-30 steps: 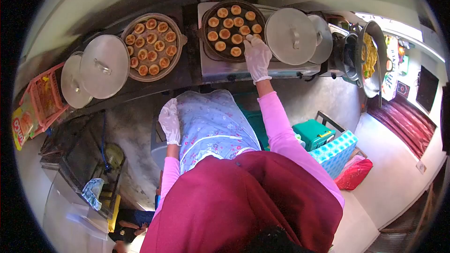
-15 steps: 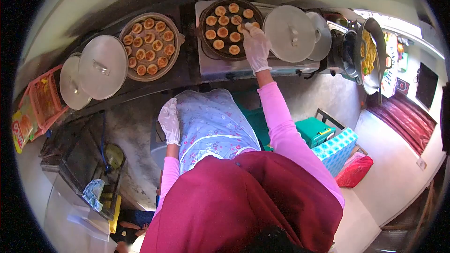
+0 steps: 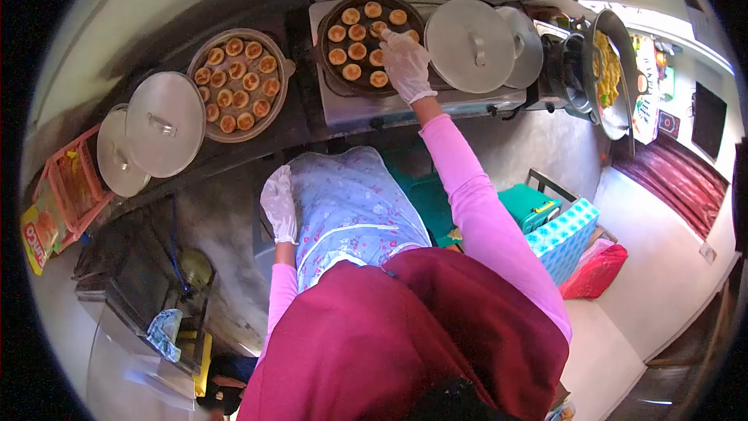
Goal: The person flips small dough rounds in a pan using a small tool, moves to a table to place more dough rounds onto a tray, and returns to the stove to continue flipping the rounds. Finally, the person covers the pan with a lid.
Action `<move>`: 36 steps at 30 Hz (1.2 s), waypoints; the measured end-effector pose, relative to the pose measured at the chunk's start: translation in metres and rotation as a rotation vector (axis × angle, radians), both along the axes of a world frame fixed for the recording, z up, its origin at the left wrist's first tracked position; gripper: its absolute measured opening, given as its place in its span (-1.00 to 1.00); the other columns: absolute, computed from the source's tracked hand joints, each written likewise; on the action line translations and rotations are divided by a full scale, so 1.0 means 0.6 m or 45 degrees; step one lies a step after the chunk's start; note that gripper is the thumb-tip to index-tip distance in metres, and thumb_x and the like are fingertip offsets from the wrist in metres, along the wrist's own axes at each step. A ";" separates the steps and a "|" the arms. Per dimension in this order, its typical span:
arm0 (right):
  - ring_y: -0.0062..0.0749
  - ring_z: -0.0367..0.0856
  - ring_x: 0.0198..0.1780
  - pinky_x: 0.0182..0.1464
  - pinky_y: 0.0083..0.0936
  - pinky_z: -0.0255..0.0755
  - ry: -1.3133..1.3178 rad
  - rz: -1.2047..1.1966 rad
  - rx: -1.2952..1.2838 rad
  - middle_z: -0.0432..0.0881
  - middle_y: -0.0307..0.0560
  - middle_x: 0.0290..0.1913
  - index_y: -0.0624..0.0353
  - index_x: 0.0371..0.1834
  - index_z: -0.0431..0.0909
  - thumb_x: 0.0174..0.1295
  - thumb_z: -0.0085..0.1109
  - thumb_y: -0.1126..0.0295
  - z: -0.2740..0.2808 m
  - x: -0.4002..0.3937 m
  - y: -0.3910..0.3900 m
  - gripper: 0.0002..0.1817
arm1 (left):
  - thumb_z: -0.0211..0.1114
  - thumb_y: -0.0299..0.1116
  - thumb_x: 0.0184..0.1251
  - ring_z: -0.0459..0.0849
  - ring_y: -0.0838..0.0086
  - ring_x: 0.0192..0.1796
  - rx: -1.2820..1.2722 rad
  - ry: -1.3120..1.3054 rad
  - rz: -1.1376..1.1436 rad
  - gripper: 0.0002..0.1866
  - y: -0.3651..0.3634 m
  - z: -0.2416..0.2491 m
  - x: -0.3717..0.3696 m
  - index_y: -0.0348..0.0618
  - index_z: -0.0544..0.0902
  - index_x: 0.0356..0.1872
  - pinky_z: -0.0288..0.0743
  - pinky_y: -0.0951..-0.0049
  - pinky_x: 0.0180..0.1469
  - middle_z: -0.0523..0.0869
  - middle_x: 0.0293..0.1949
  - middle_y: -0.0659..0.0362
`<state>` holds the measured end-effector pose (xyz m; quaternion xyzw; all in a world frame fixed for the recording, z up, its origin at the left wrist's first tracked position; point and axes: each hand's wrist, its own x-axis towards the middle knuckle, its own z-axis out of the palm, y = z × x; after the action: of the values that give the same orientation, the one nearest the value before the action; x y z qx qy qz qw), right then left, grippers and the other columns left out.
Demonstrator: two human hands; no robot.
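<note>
My right hand (image 3: 407, 68), in a clear plastic glove, reaches over the dark round pan (image 3: 368, 92) on the stove. Its fingertips are pinched on a small round cake (image 3: 378, 29) near the pan's middle. Several more browned cakes lie around it, and the hand covers part of the pan's right side. My left hand (image 3: 279, 204), gloved too, hangs low beside the blue flowered apron (image 3: 343, 195). Its fingers look stretched and loosely together, with nothing visible in them.
On the left, a second pan (image 3: 282, 97) holds browned cakes. Metal lids (image 3: 165, 125) lean beside it, and more lids (image 3: 467, 45) stand right of the working pan. Farther right is a wok (image 3: 615, 62) with yellow food. An orange basket (image 3: 74, 187) sits far left.
My right hand has shifted left over the pan, from its right-hand cakes to one nearer the middle. My left hand stays by the apron. The whole view has turned slightly.
</note>
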<state>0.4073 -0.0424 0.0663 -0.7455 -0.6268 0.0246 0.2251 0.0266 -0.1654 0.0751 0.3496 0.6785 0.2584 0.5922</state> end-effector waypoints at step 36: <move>-0.32 0.70 -0.07 0.05 -0.40 0.51 0.577 -0.658 0.496 0.76 0.01 -0.08 0.16 0.14 0.69 0.29 0.23 0.38 0.068 0.118 -0.066 -0.64 | 0.23 -0.41 0.53 0.71 0.53 -0.02 0.022 -0.016 0.096 -0.71 -0.011 -0.009 -0.003 -0.36 0.67 0.13 0.55 0.56 0.07 0.77 0.03 0.14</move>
<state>0.4784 -0.0823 0.1070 -0.7979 -0.3457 0.0118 0.4937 0.0248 -0.1719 0.0695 0.3272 0.6851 0.2887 0.5833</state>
